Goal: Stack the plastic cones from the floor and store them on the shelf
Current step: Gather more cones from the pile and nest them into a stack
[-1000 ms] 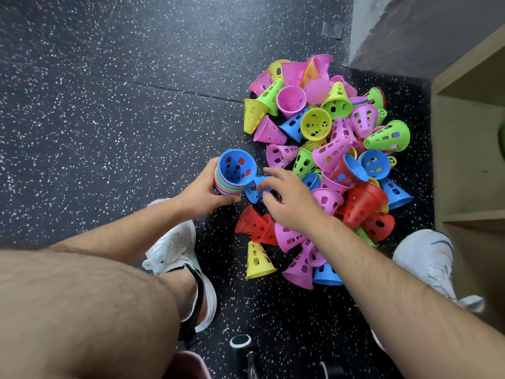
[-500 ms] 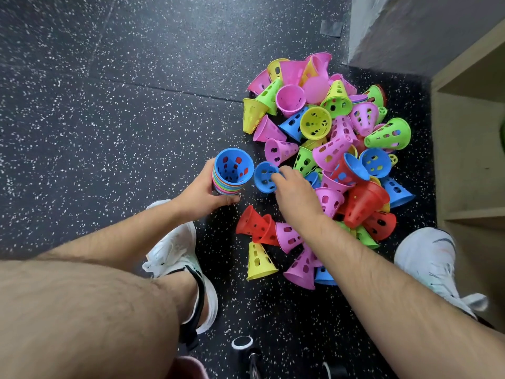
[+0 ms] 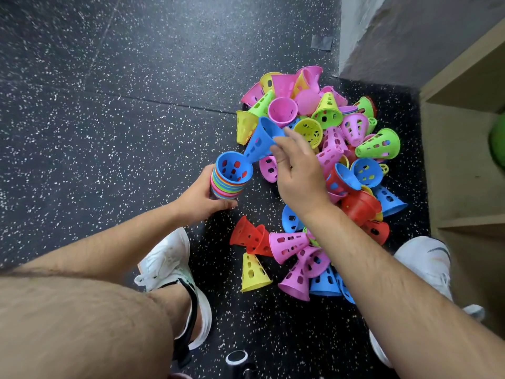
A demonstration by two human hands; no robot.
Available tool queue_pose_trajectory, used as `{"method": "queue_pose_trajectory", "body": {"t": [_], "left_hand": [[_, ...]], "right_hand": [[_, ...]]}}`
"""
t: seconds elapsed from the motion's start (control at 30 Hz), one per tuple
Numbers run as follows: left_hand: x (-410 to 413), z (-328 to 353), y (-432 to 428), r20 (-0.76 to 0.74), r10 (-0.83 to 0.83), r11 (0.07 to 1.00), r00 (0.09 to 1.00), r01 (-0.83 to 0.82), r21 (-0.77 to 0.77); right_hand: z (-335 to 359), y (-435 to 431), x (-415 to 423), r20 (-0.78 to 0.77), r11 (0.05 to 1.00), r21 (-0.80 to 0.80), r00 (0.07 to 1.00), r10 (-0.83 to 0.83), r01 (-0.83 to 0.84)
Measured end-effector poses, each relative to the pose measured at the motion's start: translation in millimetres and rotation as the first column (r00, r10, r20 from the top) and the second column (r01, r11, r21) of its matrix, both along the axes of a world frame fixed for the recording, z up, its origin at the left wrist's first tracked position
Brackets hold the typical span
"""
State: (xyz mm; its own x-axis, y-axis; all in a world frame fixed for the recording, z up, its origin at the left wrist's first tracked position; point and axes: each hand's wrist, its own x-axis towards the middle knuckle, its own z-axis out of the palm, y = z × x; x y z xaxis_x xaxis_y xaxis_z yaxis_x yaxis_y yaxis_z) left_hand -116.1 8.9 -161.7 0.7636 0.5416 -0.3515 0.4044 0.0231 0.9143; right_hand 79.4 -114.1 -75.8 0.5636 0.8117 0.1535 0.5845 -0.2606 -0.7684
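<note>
My left hand (image 3: pixel 203 198) curled round stack (image 3: pixel 229 177), upright on floor. Right hand (image 3: pixel 296 173) pinching blue cone (image 3: pixel 259 142), tilted, narrow end at stack mouth. Straighten cone, centre tip, push down till nested.

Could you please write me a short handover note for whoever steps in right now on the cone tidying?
Left hand: grips the stack of nested cones, open end up, beside the pile.
Right hand: pinches a blue cone, tilted, with its narrow end at the stack's open top, not yet seated.
Done: several cones are nested in the stack.
Left: seat this cone, gather the pile from the floor, then store the stacks on the shelf at the right.
</note>
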Motion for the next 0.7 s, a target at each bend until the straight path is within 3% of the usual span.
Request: {"method": "queue_pose_trajectory", "body": {"t": [0.13,0.2,0.33,0.4,0.5,0.6,0.7], "left_hand": [[2,0,-1,0.011,0.001,1.000,1.000,-0.001,-0.001],[3,1,-2,0.018,0.000,1.000,1.000,0.000,-0.009],[3,3,-1,0.026,0.002,1.000,1.000,-0.001,-0.019],[3,2,-1,0.021,-0.002,1.000,1.000,0.002,-0.011],[2,-2,1,-0.001,-0.023,1.000,1.000,0.023,0.010],[0,-3,1,-0.030,-0.033,0.999,0.999,0.033,0.016],[-2,0,-1,-0.033,-0.034,0.999,0.999,0.034,0.008]], "right_hand": [[-3,1,-11,0.059,0.993,-0.006,0.991,0.122,-0.122],[-9,-2,-16,0.098,0.969,-0.095,0.967,0.236,-0.227],[-8,-10,-15,-0.064,0.897,-0.269,0.936,0.346,-0.350],[-7,-14,-12,-0.062,0.878,-0.299,0.926,0.373,-0.374],[-14,-20,-13,-0.127,0.922,-0.268,0.959,0.255,-0.280],[-29,-28,-15,-0.091,0.950,-0.270,0.986,0.137,-0.157],[-43,-37,-21,-0.061,0.833,-0.400,0.917,0.393,-0.384]]}}
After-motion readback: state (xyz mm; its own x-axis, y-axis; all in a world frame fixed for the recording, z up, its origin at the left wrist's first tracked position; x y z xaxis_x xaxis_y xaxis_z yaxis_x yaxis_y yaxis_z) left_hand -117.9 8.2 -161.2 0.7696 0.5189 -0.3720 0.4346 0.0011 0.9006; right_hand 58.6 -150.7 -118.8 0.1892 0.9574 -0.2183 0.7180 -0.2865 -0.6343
